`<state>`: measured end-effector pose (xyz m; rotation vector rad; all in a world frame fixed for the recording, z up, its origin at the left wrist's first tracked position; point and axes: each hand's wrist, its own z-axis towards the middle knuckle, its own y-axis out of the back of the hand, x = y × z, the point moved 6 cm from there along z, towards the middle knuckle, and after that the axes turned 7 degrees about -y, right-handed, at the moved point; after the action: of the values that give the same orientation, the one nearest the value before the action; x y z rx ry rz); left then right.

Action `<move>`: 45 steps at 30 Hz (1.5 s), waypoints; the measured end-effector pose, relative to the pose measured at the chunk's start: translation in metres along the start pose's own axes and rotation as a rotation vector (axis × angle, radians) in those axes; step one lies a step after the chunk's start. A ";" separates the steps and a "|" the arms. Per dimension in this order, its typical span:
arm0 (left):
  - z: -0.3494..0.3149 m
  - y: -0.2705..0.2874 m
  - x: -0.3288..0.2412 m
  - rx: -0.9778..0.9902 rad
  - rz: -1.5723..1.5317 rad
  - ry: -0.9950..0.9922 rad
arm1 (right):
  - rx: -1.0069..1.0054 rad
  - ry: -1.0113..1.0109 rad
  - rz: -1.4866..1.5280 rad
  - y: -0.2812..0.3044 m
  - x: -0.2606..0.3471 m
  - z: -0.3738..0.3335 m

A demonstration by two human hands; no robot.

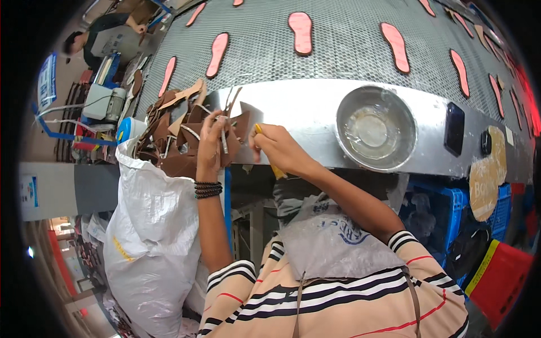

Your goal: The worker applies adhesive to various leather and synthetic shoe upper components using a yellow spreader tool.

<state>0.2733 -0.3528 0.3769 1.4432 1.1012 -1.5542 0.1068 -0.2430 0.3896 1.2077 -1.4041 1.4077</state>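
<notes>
My left hand [211, 139] is closed, its fingers pinching a narrow pale strip [224, 141] beside brown leather-like pieces. Just to its right, my right hand [277, 145] is curled around something yellow [277, 171] that shows above and below the fist; the rest is hidden by the fingers. The hands are apart, over the near edge of the metal ledge. A heap of brown and tan offcuts [169, 135] lies behind and left of my left hand, partly hidden by it.
Pink insole shapes [300, 34] lie on a grey mesh belt [256, 48] beyond the metal ledge [293, 101]. On the ledge are a steel bowl [376, 128] with clear liquid and a dark phone [454, 129]. A white sack [152, 225] stands left. Another person [101, 39] is far left.
</notes>
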 end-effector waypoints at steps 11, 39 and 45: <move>0.004 0.081 0.045 -0.023 0.168 -0.252 | 0.121 -0.154 0.033 -0.041 0.005 0.009; -0.087 -0.120 -0.050 0.446 -0.045 0.249 | -0.641 0.203 -1.009 0.153 0.058 -0.135; -0.076 -0.134 -0.033 0.580 0.021 0.348 | -0.617 0.146 -0.980 0.148 0.069 -0.139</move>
<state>0.1799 -0.2348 0.4236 2.1686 0.8450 -1.7323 -0.0647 -0.1219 0.4305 1.0868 -0.8179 0.3295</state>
